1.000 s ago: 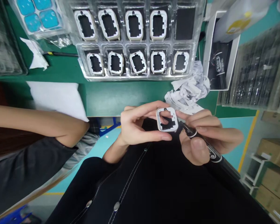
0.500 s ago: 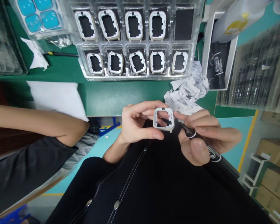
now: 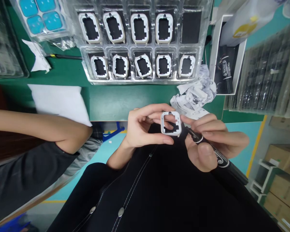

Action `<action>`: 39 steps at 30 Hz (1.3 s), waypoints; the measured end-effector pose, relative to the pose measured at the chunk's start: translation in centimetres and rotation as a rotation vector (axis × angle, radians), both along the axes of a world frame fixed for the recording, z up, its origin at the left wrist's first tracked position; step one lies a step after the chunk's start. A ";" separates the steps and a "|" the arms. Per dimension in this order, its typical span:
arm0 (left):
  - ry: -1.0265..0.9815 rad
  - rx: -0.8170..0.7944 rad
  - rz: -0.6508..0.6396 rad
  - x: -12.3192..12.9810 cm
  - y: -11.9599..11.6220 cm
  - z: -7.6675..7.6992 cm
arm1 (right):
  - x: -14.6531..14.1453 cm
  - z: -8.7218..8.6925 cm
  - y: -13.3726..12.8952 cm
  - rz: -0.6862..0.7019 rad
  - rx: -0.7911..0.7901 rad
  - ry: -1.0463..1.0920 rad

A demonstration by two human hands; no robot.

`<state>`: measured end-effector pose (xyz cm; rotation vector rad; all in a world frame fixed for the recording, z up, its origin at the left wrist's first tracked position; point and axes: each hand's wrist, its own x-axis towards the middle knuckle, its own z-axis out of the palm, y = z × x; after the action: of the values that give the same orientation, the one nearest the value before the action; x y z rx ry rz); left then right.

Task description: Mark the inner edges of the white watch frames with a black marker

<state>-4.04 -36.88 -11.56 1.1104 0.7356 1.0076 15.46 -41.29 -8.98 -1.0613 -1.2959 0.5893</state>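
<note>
Between the thumb and fingers of my left hand (image 3: 143, 127) is a white watch case frame (image 3: 162, 124), a rounded square ring with an open middle and a small dark spot on its top edge. My right hand (image 3: 211, 138) grips a black marker pen (image 3: 221, 158). Its dark tip points left toward the frame's right side, with a small gap visible between them. My right index fingertip is close to the frame's right edge; whether it touches I cannot tell. Beyond the hands, a clear plastic tray (image 3: 145, 81) holds several similar white frames on black pads.
Crumpled stained paper (image 3: 193, 93) lies right of the tray. A white box (image 3: 241, 54) contains another marker (image 3: 226, 71) and a bottle (image 3: 244, 27). A person's bent arm (image 3: 38, 129) comes in from the left, near white paper (image 3: 58, 100). Stacked plastic trays (image 3: 268, 67) stand at right.
My left hand and the watch case frame have shifted slightly right, closer to the marker tip. My right hand has hardly moved.
</note>
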 end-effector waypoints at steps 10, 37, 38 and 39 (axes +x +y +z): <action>-0.031 0.099 0.022 0.5 0.3 -2.1 | 0.1 0.7 -0.1 -0.016 0.077 0.004; 0.382 0.299 0.149 -0.4 0.0 1.0 | -0.5 -2.3 1.0 -0.043 0.093 0.075; 0.410 0.324 0.154 -0.5 -0.1 1.4 | -0.6 -2.5 1.0 -0.042 0.092 0.080; 0.431 0.342 0.156 -0.6 -0.1 1.8 | -0.7 -2.7 0.9 -0.047 0.088 0.083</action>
<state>-4.60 -36.99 -9.74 1.6173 1.0308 1.0623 14.81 -40.38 -11.65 -0.9820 -1.2112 0.5309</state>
